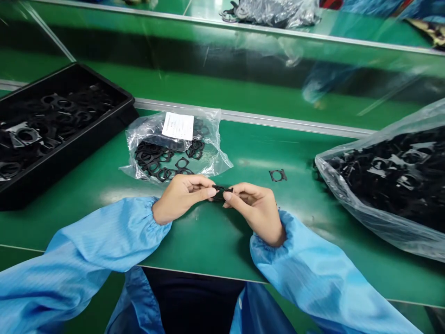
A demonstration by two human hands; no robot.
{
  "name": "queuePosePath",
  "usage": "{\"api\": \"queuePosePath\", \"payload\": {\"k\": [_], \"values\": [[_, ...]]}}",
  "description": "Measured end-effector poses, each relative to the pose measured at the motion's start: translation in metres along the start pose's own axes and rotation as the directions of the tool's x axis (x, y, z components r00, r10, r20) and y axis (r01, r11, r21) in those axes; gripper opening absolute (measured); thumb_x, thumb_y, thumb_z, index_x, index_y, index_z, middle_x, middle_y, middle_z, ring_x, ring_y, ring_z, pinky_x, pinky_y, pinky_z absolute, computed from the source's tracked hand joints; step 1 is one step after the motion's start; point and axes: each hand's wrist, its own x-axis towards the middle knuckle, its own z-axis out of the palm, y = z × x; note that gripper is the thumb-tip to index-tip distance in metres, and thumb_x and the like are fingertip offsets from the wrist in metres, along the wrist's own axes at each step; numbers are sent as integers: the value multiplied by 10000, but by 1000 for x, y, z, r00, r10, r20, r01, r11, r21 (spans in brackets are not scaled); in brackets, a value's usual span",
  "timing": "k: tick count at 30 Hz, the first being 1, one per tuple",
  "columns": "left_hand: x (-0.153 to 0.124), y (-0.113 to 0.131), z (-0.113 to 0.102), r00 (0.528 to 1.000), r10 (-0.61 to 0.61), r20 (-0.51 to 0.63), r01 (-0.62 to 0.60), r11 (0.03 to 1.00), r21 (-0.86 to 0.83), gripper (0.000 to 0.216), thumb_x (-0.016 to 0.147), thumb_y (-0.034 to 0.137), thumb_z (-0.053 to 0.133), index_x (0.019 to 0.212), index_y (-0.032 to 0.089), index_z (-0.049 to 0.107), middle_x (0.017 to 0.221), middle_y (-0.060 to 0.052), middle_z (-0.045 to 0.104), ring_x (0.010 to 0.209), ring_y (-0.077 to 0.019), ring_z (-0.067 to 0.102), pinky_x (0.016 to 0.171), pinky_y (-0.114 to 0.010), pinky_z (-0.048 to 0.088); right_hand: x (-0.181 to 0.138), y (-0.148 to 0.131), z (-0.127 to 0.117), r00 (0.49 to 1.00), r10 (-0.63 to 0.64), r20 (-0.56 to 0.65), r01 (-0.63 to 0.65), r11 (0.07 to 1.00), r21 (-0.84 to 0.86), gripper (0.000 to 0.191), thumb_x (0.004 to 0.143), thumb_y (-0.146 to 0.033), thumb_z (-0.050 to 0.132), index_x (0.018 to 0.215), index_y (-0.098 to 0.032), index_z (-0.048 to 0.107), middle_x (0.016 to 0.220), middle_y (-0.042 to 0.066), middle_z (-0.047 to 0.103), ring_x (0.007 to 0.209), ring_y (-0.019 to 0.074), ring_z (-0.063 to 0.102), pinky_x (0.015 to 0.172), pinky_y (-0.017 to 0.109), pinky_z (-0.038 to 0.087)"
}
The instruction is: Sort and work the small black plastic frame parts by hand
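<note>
head view, nearest first. blue sleeves (104, 236) gather at the wrists, and the forearms reach out over the green bench top (208, 246). the left hand (181, 198) and right hand (255, 214) meet in the middle, both half closed, not clenched: the fingertips of each grasp a black plastic frame (220, 193) from either side, most of it hidden by the fingers. risk: the hold is at the fingertips only, so a slip could drop the frame on the bench, and too hard a squeeze could bend it. a loose frame (278, 175) lies right of the hands. beyond are a clear bag (222, 162) of frames with a white label (177, 125), a black tray (104, 80) of frames at left, and a big clear bag (347, 208) of frames at right.
</note>
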Motion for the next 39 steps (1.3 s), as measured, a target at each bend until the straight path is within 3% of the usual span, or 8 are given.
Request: {"api": "queuePosePath", "payload": {"k": [11, 17, 20, 26, 34, 39], "values": [[0, 0, 3, 993, -121, 12, 120, 959, -256, 318, 662, 394, 954, 742, 142, 777, 724, -11, 704, 701, -103, 614, 686, -214, 494, -4, -5, 2, 1000, 7, 10, -7, 999, 35, 436, 660, -552, 912, 660, -177, 689, 621, 7, 679, 583, 134, 635, 592, 259, 520], [0, 1, 2, 960, -172, 220, 246, 893, -378, 370, 712, 440, 924, 797, 125, 748, 773, -22, 677, 715, -109, 623, 712, -236, 524, -4, -7, 3, 999, 17, 44, -20, 998, 65, 439, 673, -555, 906, 672, -172, 690, 638, 10, 694, 586, 133, 651, 616, 264, 562], [-1, 1, 1, 949, -171, 265, 266, 884, -383, 358, 752, 448, 893, 818, 133, 738, 784, -29, 667, 738, -129, 635, 733, -260, 544, -5, -7, 3, 999, 12, 50, -15, 998, 58, 441, 683, -563, 896, 673, -175, 686, 641, 16, 698, 589, 142, 662, 620, 275, 580], [1, 3, -4, 967, -151, 207, 214, 919, -331, 319, 747, 403, 901, 865, 153, 741, 854, -37, 714, 766, -134, 667, 762, -269, 568, -5, -5, 3, 997, -64, -45, 64, 998, -9, 407, 708, -544, 886, 667, -184, 701, 636, 15, 685, 589, 147, 662, 624, 278, 579], [2, 4, -5, 969, -133, 210, 195, 929, -315, 284, 730, 341, 915, 883, 156, 763, 866, -40, 740, 735, -126, 685, 741, -259, 578, -5, -2, 1, 994, -85, -71, 87, 996, 20, 320, 702, -441, 918, 692, -188, 723, 637, -2, 687, 584, 133, 665, 609, 253, 556], [2, 2, -4, 973, -152, 172, 199, 932, -304, 296, 677, 293, 943, 852, 149, 753, 821, -30, 730, 707, -119, 685, 722, -239, 576, -5, -3, 2, 991, -102, -89, 99, 995, -31, 341, 737, -481, 885, 694, -190, 713, 657, 8, 684, 585, 145, 664, 618, 278, 573]]}}
